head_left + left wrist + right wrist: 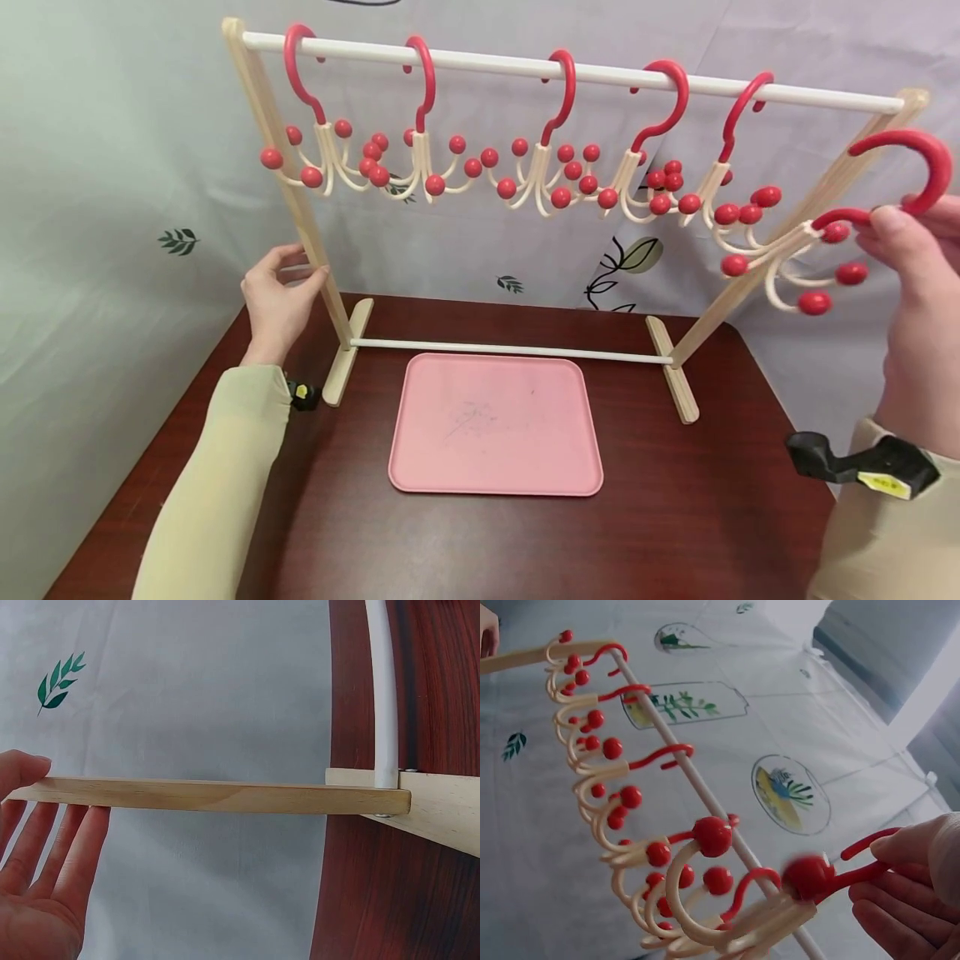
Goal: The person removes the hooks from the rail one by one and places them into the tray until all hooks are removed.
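My right hand (918, 275) pinches the red hook of a hanger (795, 242) with cream prongs tipped by red balls. That hanger tilts in front of the rack's right post, off the rail; the right wrist view shows its hook (855, 877) between thumb and fingers. On the other side my left hand (281, 292) holds the left wooden post (296, 200) of a drying rack, thumb on one face and fingertips on the opposite one (217, 796). Several similar hangers (423, 158) hang by red hooks along the white top rail (487, 62).
A pink tray (495, 483) lies on the dark red-brown table (465, 550) in front of the rack. Wooden feet (348, 354) support both posts, joined low down by a white bar (510, 349). Patterned pale cloth (450, 258) hangs behind.
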Motion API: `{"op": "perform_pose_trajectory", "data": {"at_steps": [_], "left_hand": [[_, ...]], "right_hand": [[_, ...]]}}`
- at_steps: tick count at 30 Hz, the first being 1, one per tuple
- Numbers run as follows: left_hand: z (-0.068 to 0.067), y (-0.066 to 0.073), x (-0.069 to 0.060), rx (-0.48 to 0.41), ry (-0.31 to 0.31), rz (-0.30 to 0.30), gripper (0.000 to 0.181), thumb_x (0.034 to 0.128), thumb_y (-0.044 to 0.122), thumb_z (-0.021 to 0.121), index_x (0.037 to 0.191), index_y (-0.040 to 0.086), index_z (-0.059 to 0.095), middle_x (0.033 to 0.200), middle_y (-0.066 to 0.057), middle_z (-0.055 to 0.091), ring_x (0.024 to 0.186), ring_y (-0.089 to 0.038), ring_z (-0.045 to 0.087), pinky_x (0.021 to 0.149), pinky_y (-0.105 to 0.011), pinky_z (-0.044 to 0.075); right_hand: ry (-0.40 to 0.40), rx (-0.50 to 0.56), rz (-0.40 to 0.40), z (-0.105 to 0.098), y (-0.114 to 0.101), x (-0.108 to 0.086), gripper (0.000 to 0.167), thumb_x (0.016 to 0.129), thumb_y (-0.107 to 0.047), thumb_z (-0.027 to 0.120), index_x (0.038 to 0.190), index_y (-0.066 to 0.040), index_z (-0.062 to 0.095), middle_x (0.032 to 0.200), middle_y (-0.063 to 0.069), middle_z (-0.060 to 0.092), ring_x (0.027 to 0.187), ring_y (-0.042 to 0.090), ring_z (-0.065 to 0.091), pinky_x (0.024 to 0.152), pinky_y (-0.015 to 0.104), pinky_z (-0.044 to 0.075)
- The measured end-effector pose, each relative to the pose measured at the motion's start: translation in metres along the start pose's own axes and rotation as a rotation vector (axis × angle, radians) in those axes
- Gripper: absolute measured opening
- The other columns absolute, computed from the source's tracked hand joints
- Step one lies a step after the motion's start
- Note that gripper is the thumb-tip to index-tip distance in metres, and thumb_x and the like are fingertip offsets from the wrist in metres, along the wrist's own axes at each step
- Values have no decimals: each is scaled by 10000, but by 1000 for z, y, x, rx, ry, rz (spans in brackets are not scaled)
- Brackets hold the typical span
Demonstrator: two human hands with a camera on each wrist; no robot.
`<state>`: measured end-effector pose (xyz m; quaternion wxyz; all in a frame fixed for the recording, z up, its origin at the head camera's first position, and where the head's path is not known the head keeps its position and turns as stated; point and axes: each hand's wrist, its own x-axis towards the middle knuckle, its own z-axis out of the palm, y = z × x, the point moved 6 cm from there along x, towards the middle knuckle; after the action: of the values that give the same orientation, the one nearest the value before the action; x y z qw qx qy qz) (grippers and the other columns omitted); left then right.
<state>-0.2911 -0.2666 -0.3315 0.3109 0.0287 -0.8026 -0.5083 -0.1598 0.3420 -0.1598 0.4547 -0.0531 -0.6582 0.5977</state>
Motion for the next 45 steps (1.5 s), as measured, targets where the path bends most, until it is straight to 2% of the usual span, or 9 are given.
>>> {"op": "perform_pose_trajectory", "data": {"at_steps": [3,10,14,17,23,29,36,42,45], "left_hand": [[0,-1,0,1,0,-5,373,902,217,785,1256,125,718,1157,-67,713,954,-126,701,817,-234,576],[0,-3,-1,7,-2,-12,381,902,234,784,1262,130,716,1163,-68,713,967,-144,702,829,-251,581],[-1,-4,-1,4,-1,-17,382,902,239,785,1262,131,714,1169,-65,710,976,-149,701,838,-262,582],[-1,-5,-2,-1,3,-18,382,900,231,788,1261,127,715,1169,-68,710,976,-145,700,847,-264,580],[-2,-4,-2,-9,3,-15,382,899,219,788,1262,124,714,1169,-75,709,975,-140,699,868,-273,577],[-2,-3,-1,-10,0,-11,380,901,220,786,1262,125,714,1170,-73,709,975,-145,699,864,-274,579],[-1,-2,-1,8,-4,-11,383,905,229,785,1266,124,712,1170,-67,709,975,-159,703,835,-266,585],[0,0,-1,-3,-7,-7,384,895,201,801,1261,123,717,1165,-66,710,973,-176,706,809,-245,584],[1,1,-1,-2,-8,-5,383,897,205,799,1262,124,716,1170,-61,709,978,-178,707,813,-251,586]], "right_hand": [[-6,157,71,2,2,-12,428,780,-146,901,1149,0,740,1107,148,718,935,186,706,957,182,472],[-122,276,-1,18,2,-32,429,724,47,897,1078,177,692,976,218,737,792,217,740,772,234,568],[-203,356,-3,30,7,-43,389,702,157,858,1028,244,664,877,237,732,727,238,734,704,238,592],[-276,333,7,41,12,-54,364,726,164,837,1037,239,666,869,218,737,707,222,732,681,234,599],[-410,173,30,64,37,-78,300,779,75,849,1044,143,727,851,132,754,657,194,698,547,192,546],[-611,46,66,102,75,-119,205,836,-10,839,1014,51,758,848,83,763,708,174,729,628,221,586],[-851,36,204,149,130,-183,170,862,-73,832,994,-2,753,924,94,767,828,250,751,701,308,617],[-929,49,309,181,164,-227,180,852,-44,832,1005,10,754,957,95,764,859,266,749,694,284,609],[-950,70,353,196,173,-240,176,862,-23,815,1018,18,745,949,99,763,868,327,744,682,362,620]]}}
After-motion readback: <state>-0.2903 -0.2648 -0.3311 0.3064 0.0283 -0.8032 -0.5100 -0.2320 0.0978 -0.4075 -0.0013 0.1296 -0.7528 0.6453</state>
